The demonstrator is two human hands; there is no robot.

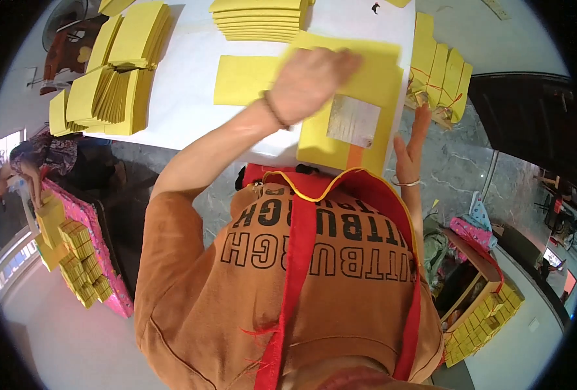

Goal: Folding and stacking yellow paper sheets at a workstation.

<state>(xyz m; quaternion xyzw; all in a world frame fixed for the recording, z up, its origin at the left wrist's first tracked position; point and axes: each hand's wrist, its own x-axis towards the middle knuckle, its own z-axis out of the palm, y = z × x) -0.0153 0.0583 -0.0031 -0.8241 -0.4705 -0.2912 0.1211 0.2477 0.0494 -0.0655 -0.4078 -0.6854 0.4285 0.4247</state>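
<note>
1. The left hand [311, 84] lies over the yellow paper [381, 91]; its fingers are blurred and point right, and I cannot tell whether they grip or only press it.
2. The right hand [410, 148] is open beside the paper's right edge, fingers straight and thumb apart; whether it touches the paper is unclear.
3. The paper, with a pale label [353, 121], lies at the near right corner of the white table [191, 65].
4. A yellow stack [259, 21] sits beyond.
</note>
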